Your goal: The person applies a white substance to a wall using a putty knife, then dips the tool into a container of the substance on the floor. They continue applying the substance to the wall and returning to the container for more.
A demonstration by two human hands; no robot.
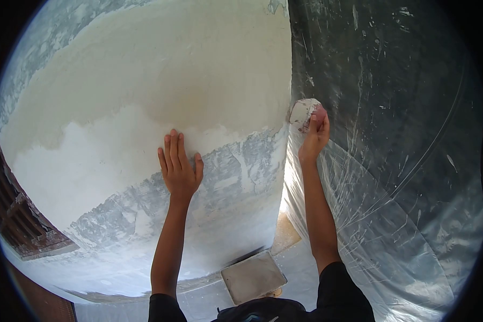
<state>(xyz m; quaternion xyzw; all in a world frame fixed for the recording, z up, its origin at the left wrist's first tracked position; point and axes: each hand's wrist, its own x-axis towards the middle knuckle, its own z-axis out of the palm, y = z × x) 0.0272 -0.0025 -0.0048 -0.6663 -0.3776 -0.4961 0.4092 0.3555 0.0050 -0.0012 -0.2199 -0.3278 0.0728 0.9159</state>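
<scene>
My left hand (179, 170) lies flat on the wall (107, 129), fingers spread and pointing up, at the border between smooth white filler and rougher grey-blue surface below. At the wall's right edge my right hand (315, 140) is raised, its thumb and fingers closed around a rounded pad (302, 112). The pad is crusted white, with a dusty pink patch under the fingers. Its left side overlaps the wall's edge in this view. A damp-looking tan patch (182, 99) shows on the filler above my left hand.
Dark plastic sheeting (402, 107) with white splashes hangs to the right, and clear plastic sheeting (370, 231) bunches below it. A shallow rectangular tray (254, 276) rests low by the wall's foot. Brown slats (24, 214) border the wall at left.
</scene>
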